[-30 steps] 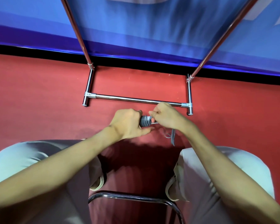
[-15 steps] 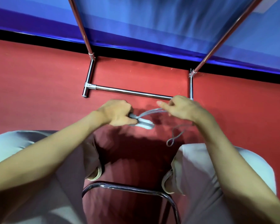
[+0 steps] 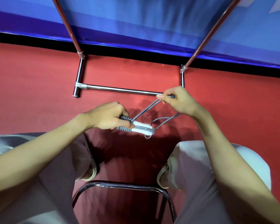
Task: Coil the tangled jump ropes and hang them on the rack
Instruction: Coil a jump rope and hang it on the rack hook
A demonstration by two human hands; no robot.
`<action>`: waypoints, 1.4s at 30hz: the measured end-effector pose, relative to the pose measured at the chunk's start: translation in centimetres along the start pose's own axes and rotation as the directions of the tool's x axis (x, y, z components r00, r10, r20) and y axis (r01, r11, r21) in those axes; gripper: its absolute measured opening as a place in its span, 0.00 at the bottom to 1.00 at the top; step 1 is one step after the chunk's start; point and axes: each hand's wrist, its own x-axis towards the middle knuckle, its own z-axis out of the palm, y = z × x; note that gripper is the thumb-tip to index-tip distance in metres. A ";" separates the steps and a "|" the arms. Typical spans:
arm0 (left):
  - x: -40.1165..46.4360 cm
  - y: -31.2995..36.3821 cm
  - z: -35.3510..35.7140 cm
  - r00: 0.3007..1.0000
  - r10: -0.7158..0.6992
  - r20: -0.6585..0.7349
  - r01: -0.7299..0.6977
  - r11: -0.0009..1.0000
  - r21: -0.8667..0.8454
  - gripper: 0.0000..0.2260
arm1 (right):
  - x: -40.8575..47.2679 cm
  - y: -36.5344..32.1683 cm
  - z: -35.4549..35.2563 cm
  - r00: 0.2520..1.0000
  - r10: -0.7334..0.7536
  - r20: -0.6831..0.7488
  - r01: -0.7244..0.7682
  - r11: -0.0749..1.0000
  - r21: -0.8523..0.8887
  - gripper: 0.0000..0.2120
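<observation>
The left hand (image 3: 109,116) grips the coiled jump rope (image 3: 137,126) while right hand (image 3: 178,100) fingers pinch its cord taut near the rack's base bar (image 3: 120,90), above open red floor (image 3: 31,88).

A single head-worn wide-angle view looks steeply down and forward from a seated person, close over both forearms and knees, taking in the red floor (image 3: 39,88), the chrome rack base (image 3: 120,90) and blue backdrop (image 3: 144,21) beyond

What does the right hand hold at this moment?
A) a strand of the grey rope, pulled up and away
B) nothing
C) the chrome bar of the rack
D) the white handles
A: the right hand pinches the grey rope, pulled taut from the bundle in the left hand.
</observation>
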 end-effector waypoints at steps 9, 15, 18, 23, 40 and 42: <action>-0.1 2.3 -2.6 0.987 0.047 -0.151 -0.152 0.540 -0.828 0.26 | 1.0 -0.5 -0.1 0.966 0.207 -0.156 -0.178 0.967 0.180 0.30; 0.8 2.7 -3.4 0.969 -0.111 -0.219 -0.197 0.179 -0.964 0.14 | 1.4 -2.0 -0.1 0.942 0.255 -0.218 -0.182 0.935 0.305 0.31; 1.2 2.1 -3.7 0.934 -0.254 -0.250 -0.233 0.097 -0.968 0.13 | 0.6 -4.1 0.1 0.986 0.113 -0.123 -0.054 0.915 0.400 0.19; 2.0 0.0 -2.9 0.852 -0.446 -0.274 -0.193 0.220 -0.956 0.12 | -0.1 -5.2 0.6 0.987 -0.152 -0.053 0.160 0.962 0.223 0.05; 3.2 -0.2 1.4 0.944 -0.255 -0.209 0.156 0.904 -0.397 0.11 | -0.1 -5.9 2.4 0.992 0.076 0.100 -0.066 0.993 -0.099 0.19; 3.1 0.1 1.4 0.943 -0.217 -0.253 0.180 0.970 -0.163 0.14 | -0.1 -6.1 2.7 0.985 0.125 0.121 -0.111 0.987 -0.115 0.19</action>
